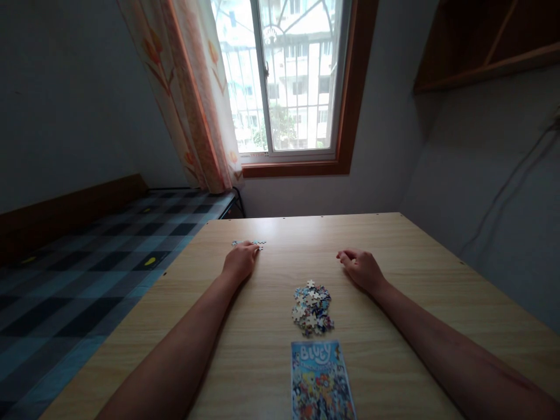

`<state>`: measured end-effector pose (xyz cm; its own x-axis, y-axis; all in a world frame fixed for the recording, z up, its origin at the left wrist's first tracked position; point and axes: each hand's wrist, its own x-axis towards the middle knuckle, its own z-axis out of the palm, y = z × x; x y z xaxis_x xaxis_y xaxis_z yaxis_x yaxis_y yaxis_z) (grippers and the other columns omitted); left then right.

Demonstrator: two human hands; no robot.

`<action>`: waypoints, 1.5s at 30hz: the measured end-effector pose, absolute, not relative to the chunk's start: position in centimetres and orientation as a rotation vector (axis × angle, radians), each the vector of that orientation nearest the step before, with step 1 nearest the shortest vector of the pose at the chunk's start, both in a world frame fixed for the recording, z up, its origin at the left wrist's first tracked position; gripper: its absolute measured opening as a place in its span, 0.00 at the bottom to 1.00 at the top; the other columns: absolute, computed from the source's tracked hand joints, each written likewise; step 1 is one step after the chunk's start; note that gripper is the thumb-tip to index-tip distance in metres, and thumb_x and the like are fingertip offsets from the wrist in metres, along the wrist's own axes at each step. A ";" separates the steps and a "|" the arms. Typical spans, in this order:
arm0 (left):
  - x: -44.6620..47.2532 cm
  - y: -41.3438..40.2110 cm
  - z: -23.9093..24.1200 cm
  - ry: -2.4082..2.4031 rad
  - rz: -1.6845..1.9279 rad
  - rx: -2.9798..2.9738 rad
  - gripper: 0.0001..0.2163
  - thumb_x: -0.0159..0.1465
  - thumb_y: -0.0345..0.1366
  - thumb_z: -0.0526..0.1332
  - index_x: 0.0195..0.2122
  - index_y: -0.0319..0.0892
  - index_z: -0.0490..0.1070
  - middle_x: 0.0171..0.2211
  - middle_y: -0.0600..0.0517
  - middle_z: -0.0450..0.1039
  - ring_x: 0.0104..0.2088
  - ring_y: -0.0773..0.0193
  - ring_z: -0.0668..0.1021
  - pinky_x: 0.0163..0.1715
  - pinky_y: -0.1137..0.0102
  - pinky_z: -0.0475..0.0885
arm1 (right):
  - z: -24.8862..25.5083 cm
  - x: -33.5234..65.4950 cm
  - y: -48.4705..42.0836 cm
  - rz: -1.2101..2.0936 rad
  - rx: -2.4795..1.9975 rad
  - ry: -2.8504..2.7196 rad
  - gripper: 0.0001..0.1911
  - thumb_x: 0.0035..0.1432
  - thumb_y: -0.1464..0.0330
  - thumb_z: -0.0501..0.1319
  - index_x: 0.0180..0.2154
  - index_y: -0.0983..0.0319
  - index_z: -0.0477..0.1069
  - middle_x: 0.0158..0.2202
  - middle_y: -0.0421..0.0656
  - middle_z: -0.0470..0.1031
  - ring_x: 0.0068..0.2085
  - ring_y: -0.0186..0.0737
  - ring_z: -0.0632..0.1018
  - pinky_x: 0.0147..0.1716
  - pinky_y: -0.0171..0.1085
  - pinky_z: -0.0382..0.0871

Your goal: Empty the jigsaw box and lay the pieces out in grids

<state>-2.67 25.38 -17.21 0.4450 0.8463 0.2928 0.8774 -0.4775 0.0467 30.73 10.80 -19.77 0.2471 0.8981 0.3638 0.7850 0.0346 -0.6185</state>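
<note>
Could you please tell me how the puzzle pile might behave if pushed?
The puzzle pile would probably spread apart, since its pieces lie loosely overlapping. Being small and thin, each piece is likely light. Rolling seems unlikely, as they are flat with knobbed edges.

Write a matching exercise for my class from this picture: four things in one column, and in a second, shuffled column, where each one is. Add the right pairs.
Things
1. Loose heap of small multicoloured jigsaw pieces
2. Flat rectangular blue picture sheet lettered "BLUEY"
3. Pale fabric curtain with orange flowers
4. Person's bare left hand

Places
A. Hanging at the left side of the brown-framed glass window
B. Cut off by the picture's bottom edge
C. By the thin row of bluish jigsaw pieces
D. On the pale wood-grain table, just beyond the blue sheet

Pairs: 1-D, 2-B, 3-A, 4-C
</note>
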 end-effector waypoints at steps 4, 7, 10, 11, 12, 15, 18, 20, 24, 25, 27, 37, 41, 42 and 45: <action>-2.6 25.4 -17.1 -1.540 -0.372 -2.577 0.17 0.72 0.39 0.50 0.49 0.50 0.80 0.49 0.47 0.77 0.48 0.54 0.76 0.44 0.65 0.72 | -19.8 30.7 10.8 0.190 -1.761 -1.569 0.20 0.63 0.58 0.53 0.34 0.60 0.80 0.34 0.44 0.82 0.36 0.41 0.79 0.36 0.35 0.66; -2.7 25.7 -17.1 -1.554 -0.360 -2.576 0.17 0.71 0.38 0.51 0.52 0.52 0.79 0.49 0.47 0.77 0.48 0.54 0.76 0.42 0.66 0.72 | -19.7 30.7 10.8 0.183 -1.771 -1.572 0.20 0.64 0.58 0.53 0.35 0.60 0.80 0.34 0.43 0.82 0.36 0.41 0.79 0.35 0.34 0.65; -2.8 26.0 -17.2 -1.550 -0.354 -2.574 0.17 0.71 0.38 0.51 0.52 0.53 0.79 0.48 0.48 0.77 0.47 0.54 0.76 0.40 0.66 0.72 | -19.7 30.7 10.8 0.185 -1.775 -1.577 0.20 0.64 0.59 0.52 0.35 0.59 0.80 0.34 0.43 0.82 0.36 0.41 0.79 0.36 0.34 0.65; -2.8 26.0 -17.2 -1.547 -0.354 -2.570 0.18 0.71 0.38 0.51 0.52 0.53 0.78 0.47 0.47 0.77 0.47 0.54 0.76 0.39 0.66 0.72 | -19.7 30.7 10.7 0.185 -1.776 -1.578 0.20 0.64 0.59 0.52 0.35 0.59 0.80 0.34 0.43 0.82 0.36 0.41 0.79 0.36 0.34 0.65; -2.8 26.0 -17.2 -1.550 -0.355 -2.564 0.18 0.71 0.38 0.51 0.53 0.53 0.78 0.47 0.47 0.76 0.46 0.54 0.76 0.39 0.67 0.72 | -19.6 30.6 10.7 0.184 -1.777 -1.579 0.20 0.64 0.59 0.52 0.35 0.59 0.80 0.34 0.43 0.82 0.36 0.41 0.79 0.36 0.34 0.65; -2.6 25.8 -17.2 -1.569 -0.383 -2.552 0.18 0.71 0.40 0.51 0.55 0.51 0.77 0.47 0.46 0.76 0.45 0.54 0.76 0.38 0.67 0.72 | -19.6 30.6 10.7 0.181 -1.783 -1.579 0.20 0.63 0.58 0.52 0.35 0.60 0.80 0.34 0.44 0.82 0.35 0.41 0.79 0.35 0.35 0.65; -2.4 25.5 -17.2 -1.583 -0.387 -2.555 0.18 0.71 0.41 0.51 0.54 0.52 0.77 0.46 0.46 0.75 0.43 0.56 0.77 0.38 0.68 0.72 | -19.6 30.6 10.7 0.181 -1.793 -1.584 0.21 0.63 0.58 0.52 0.35 0.60 0.80 0.33 0.44 0.82 0.34 0.41 0.79 0.34 0.35 0.65; -2.2 25.4 -17.2 -1.592 -0.361 -2.555 0.18 0.71 0.41 0.50 0.52 0.53 0.78 0.44 0.47 0.74 0.43 0.56 0.77 0.38 0.68 0.71 | -19.6 30.7 10.7 0.180 -1.796 -1.588 0.20 0.63 0.58 0.52 0.35 0.60 0.80 0.32 0.44 0.82 0.34 0.41 0.79 0.34 0.35 0.65; -2.0 25.2 -17.1 -1.606 -0.337 -2.539 0.18 0.71 0.40 0.49 0.51 0.53 0.79 0.44 0.47 0.74 0.43 0.56 0.76 0.37 0.67 0.71 | -19.7 30.7 10.8 0.184 -1.793 -1.587 0.20 0.63 0.58 0.52 0.35 0.59 0.80 0.33 0.44 0.82 0.36 0.42 0.79 0.35 0.35 0.65; -1.9 25.1 -17.1 -1.604 -0.338 -2.537 0.18 0.71 0.40 0.49 0.51 0.53 0.79 0.44 0.47 0.74 0.43 0.56 0.76 0.37 0.67 0.71 | -19.7 30.7 10.8 0.184 -1.793 -1.588 0.20 0.63 0.58 0.52 0.35 0.59 0.80 0.34 0.44 0.82 0.36 0.42 0.79 0.36 0.35 0.65; -1.9 25.2 -17.1 -1.598 -0.344 -2.535 0.19 0.71 0.40 0.49 0.51 0.53 0.79 0.43 0.47 0.74 0.42 0.55 0.77 0.37 0.67 0.71 | -19.7 30.8 10.9 0.185 -1.791 -1.590 0.20 0.63 0.58 0.52 0.34 0.59 0.80 0.34 0.44 0.82 0.36 0.42 0.79 0.36 0.35 0.65; -1.9 25.4 -17.3 -1.590 -0.362 -2.532 0.18 0.71 0.40 0.50 0.51 0.53 0.79 0.44 0.47 0.74 0.42 0.56 0.76 0.38 0.67 0.71 | -19.7 30.7 10.7 0.186 -1.786 -1.593 0.20 0.63 0.58 0.52 0.35 0.59 0.80 0.35 0.44 0.82 0.37 0.42 0.80 0.37 0.35 0.65; -2.0 25.6 -17.4 -1.590 -0.376 -2.547 0.18 0.71 0.40 0.50 0.52 0.53 0.79 0.43 0.47 0.75 0.42 0.56 0.77 0.38 0.68 0.71 | -19.7 30.8 10.8 0.177 -1.792 -1.603 0.20 0.64 0.58 0.52 0.35 0.59 0.80 0.35 0.44 0.82 0.38 0.42 0.80 0.37 0.35 0.65; -2.0 25.7 -17.4 -1.588 -0.377 -2.550 0.18 0.71 0.40 0.50 0.52 0.53 0.79 0.43 0.47 0.75 0.42 0.56 0.77 0.38 0.68 0.71 | -19.7 30.8 10.8 0.176 -1.791 -1.604 0.20 0.64 0.58 0.52 0.35 0.59 0.80 0.35 0.44 0.82 0.37 0.42 0.80 0.37 0.35 0.65; -2.1 25.9 -17.5 -1.589 -0.385 -2.548 0.18 0.71 0.39 0.51 0.51 0.52 0.79 0.42 0.47 0.76 0.40 0.57 0.77 0.37 0.68 0.71 | -19.9 30.8 10.9 0.174 -1.781 -1.599 0.20 0.64 0.58 0.52 0.35 0.59 0.80 0.34 0.44 0.82 0.37 0.42 0.80 0.36 0.35 0.65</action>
